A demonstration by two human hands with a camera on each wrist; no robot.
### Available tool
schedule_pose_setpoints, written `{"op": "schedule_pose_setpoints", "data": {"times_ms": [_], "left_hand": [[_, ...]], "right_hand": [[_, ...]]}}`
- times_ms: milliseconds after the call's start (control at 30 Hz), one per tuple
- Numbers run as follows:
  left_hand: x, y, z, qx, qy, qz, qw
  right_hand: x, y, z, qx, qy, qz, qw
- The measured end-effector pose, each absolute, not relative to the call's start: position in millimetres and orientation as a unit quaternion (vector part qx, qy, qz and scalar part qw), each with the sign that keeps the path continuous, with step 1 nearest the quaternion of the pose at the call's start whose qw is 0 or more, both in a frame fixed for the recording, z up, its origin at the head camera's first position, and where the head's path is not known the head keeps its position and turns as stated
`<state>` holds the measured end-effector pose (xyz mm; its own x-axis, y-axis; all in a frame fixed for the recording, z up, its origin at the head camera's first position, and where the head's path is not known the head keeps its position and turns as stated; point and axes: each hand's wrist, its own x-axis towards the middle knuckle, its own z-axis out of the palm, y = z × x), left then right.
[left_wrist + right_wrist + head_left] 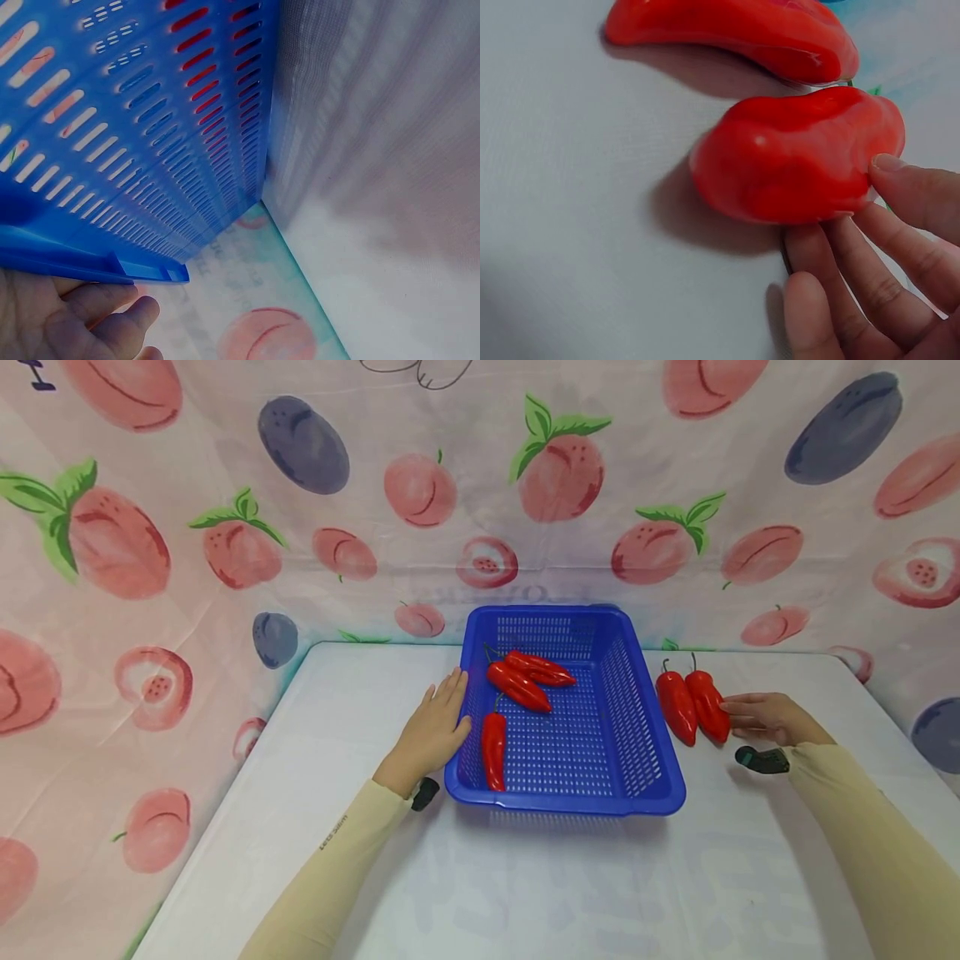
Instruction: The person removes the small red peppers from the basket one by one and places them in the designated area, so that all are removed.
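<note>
My left hand (433, 727) lies with extended fingers along the left rim of a blue plastic basket (652, 727). In the left wrist view, its fingers (97, 300) sit under the basket's rim. My right hand (776, 717) reaches in from the right, fingertips at the side of a glossy red pepper (707, 706). In the right wrist view, one fingertip (889, 162) overlaps that pepper's edge, and the other fingers extend toward its side. A second red pepper (677, 708) lies just left of it on the table. Inside the basket are three red peppers (493, 750).
The white table (360, 693) carries the basket near its back edge. Behind and to the left hangs a pink cloth (420, 435) printed with fruit. A dark wrist camera (761, 760) sticks out below the right hand.
</note>
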<state>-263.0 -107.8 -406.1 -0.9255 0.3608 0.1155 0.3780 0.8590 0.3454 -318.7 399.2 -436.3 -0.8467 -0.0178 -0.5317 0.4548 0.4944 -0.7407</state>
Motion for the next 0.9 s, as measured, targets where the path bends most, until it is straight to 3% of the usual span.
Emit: {"op": "schedule_pose_setpoints", "data": {"times_ms": [500,900], "left_hand": [[-262.9,-107.8,-406.8,-0.189,-0.964,-0.185,0.020],[-263.8,-108.4,-407.9,-0.193,-0.963,-0.184,0.025]], "right_hand": [[-316.7,415.5,-443.4,0.119,0.703,-0.648,0.268],[-312.2,420.3,-453.5,0.055,0.820,-0.534,0.199]]}}
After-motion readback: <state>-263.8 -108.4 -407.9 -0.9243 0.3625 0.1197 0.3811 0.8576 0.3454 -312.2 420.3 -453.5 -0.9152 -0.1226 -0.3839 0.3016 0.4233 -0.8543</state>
